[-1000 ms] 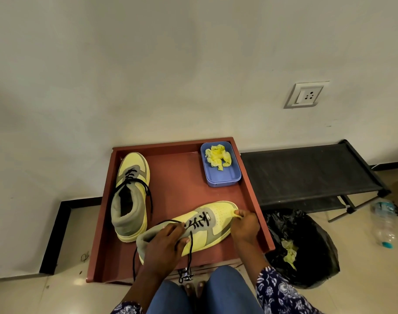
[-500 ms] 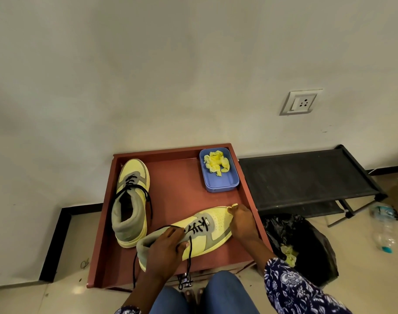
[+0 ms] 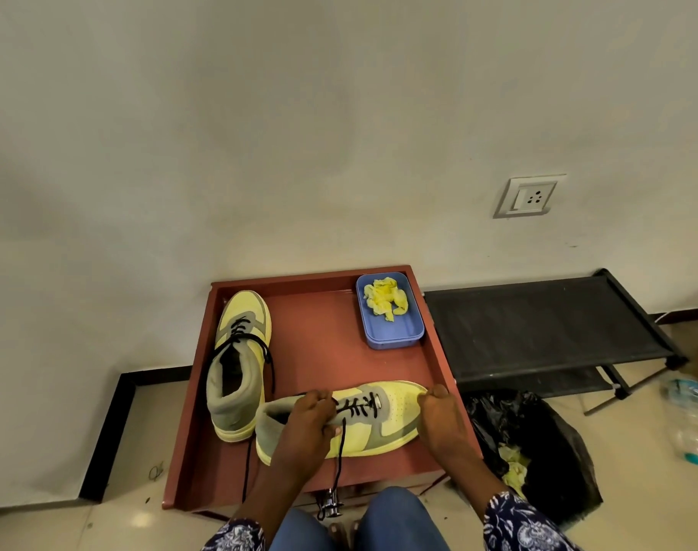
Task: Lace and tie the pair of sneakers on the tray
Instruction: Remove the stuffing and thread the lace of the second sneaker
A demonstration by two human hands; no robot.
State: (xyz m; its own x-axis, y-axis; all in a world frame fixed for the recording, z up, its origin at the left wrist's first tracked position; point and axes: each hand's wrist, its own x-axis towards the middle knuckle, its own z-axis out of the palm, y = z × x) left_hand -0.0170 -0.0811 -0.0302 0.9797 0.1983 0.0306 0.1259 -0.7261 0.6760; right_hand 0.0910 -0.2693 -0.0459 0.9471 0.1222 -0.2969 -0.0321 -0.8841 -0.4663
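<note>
Against a pale wall, the red tray (image 3: pixel 439 351) holds two sneakers. Left hand (image 3: pixel 305 427) grips the near sneaker (image 3: pixel 383 423) at its black laces (image 3: pixel 357 407); right hand (image 3: pixel 443 421) fingers pinch its toe.

No text, label, brand or number can be read anywhere, neither on the sneakers (image 3: pixel 339 421) nor on the wall socket (image 3: pixel 528 197).
</note>
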